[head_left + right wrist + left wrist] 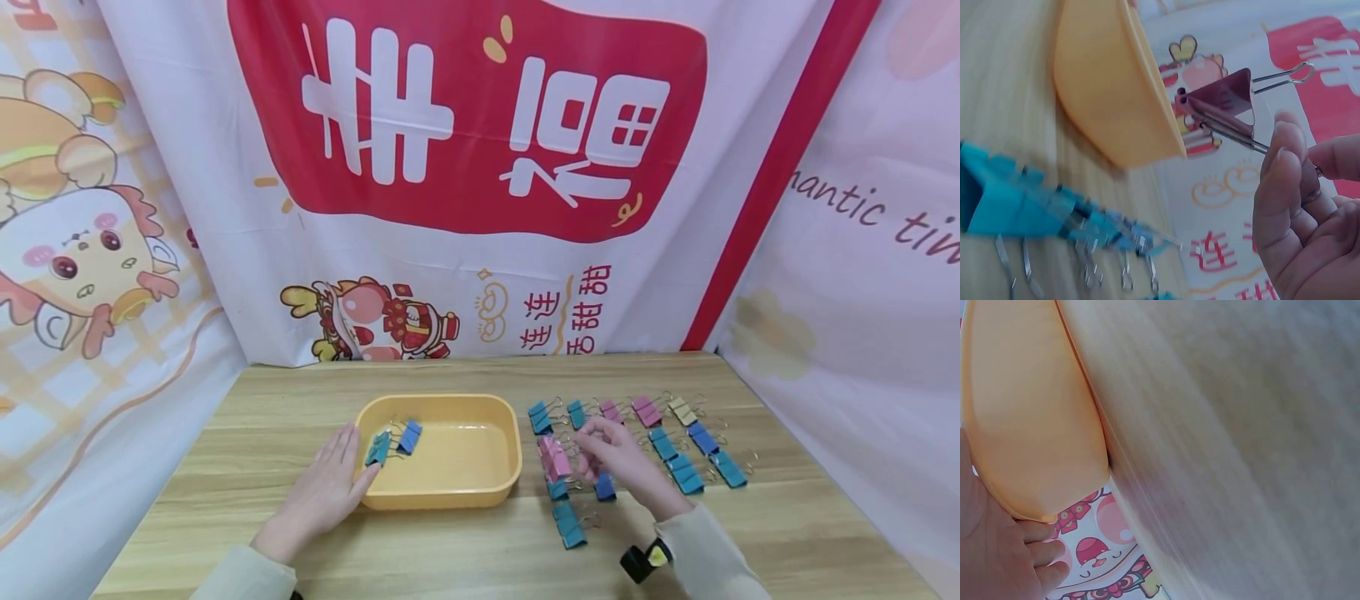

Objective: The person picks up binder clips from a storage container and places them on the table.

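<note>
A pink binder clip hangs in my right hand, which pinches one of its wire handles between thumb and fingertips. From the right wrist view, the clip shows its open triangular side, held above the table beside the tray. My left hand lies along the left end of a yellow plastic tray, fingers extended and thumb at the rim. Inside the tray, at its left, are a teal binder clip and a blue binder clip. The left wrist view shows fingers against the tray's wall.
Right of the tray, several binder clips lie in rows, among them a teal one nearest me, a pink one and a pale yellow one. A printed cloth hangs behind the wooden table, with more cloth at both sides.
</note>
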Demonstrator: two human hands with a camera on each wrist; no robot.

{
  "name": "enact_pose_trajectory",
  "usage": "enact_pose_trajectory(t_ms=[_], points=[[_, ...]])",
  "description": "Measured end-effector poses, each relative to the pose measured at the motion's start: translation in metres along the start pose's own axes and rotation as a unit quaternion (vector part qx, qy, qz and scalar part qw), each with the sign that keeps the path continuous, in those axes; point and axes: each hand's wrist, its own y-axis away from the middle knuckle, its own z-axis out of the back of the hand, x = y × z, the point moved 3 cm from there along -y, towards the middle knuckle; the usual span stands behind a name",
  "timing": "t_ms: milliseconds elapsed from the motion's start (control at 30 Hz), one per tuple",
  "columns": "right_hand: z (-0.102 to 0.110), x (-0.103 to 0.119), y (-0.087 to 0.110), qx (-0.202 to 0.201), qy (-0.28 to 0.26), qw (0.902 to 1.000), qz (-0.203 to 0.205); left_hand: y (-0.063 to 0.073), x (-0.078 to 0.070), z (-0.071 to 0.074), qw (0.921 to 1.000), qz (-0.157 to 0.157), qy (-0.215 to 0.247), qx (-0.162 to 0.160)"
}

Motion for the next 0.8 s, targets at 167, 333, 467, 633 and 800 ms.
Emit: enact_pose_trajectory(t_ms=[167,333,467,633,800], points=[[0.019,-0.012,0.016,-0.032,-0.008,0.9992,-0.024,0.000,0.000,0.000,1.0000,0.000,-0.001,0.001],[0.035,-0.024,0.033,-0.066,0.000,0.9960,-0.060,0.000,-0.002,0.002,0.9999,-0.005,-0.003,-0.009],[0.042,-0.034,0.043,-0.074,-0.008,0.9943,-0.076,0.000,-0.001,0.002,0.9999,-0.004,-0.004,-0.009],[0.047,-0.049,0.055,-0.052,-0.016,0.9956,-0.076,0.000,-0.001,0.000,1.0000,0.001,-0.002,-0.001],[0.050,-0.062,0.063,-0.024,-0.028,0.9971,-0.066,0.000,-0.001,0.000,1.0000,0.001,-0.002,-0.002]])
